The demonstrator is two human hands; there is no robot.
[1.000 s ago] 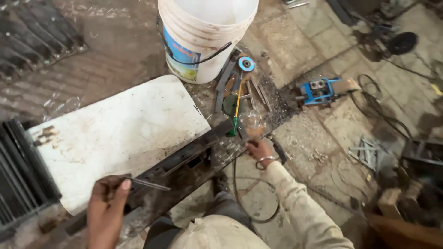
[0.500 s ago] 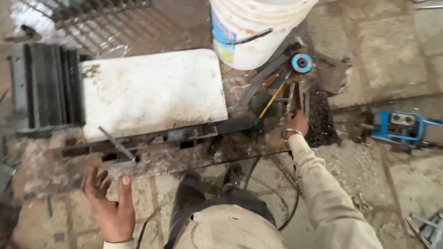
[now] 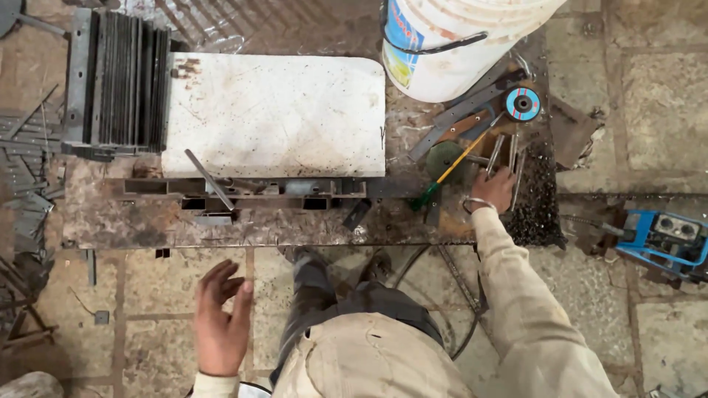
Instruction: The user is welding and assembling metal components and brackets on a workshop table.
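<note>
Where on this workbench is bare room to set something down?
The white slab, between the bar stack and bucket, is bare. It is crowded around the right hand: rods, disc, screwdriver.

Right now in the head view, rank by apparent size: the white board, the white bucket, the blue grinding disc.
1. white board, largest.
2. white bucket, cut off by the frame's top edge, so only its visible part counts.
3. blue grinding disc, smallest.
</note>
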